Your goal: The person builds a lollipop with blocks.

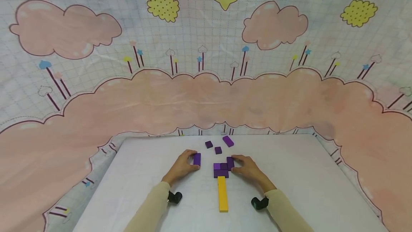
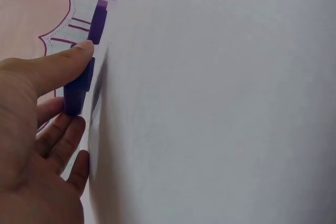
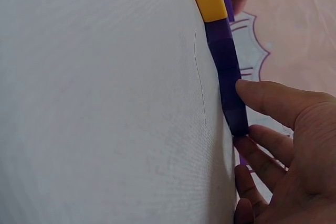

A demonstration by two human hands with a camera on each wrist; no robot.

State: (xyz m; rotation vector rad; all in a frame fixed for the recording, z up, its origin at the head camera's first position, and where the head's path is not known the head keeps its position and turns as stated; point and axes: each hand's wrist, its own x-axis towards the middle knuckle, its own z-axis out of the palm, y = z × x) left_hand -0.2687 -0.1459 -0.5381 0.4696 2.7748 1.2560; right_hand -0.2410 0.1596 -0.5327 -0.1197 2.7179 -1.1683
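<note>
My left hand [image 1: 182,167] pinches a purple rectangular block [image 1: 197,159] by its two ends, thumb at the near end. To the right, my right hand [image 1: 248,168] holds another dark purple block [image 1: 230,163] between thumb and fingers, against the right side of a small purple group of blocks [image 1: 221,173]. A long yellow strip [image 1: 222,194] runs from that group toward the near edge of the table. In the right wrist view, the held block [image 3: 234,103] stands in line with other purple pieces and the yellow strip [image 3: 212,2].
Behind the group lie two small dark purple cubes [image 1: 209,144] and a loose purple rectangular block [image 1: 228,141]. The white table [image 1: 145,167] ends at a patterned cloth backdrop [image 1: 206,99]. Each wrist wears a small black camera [image 1: 175,197].
</note>
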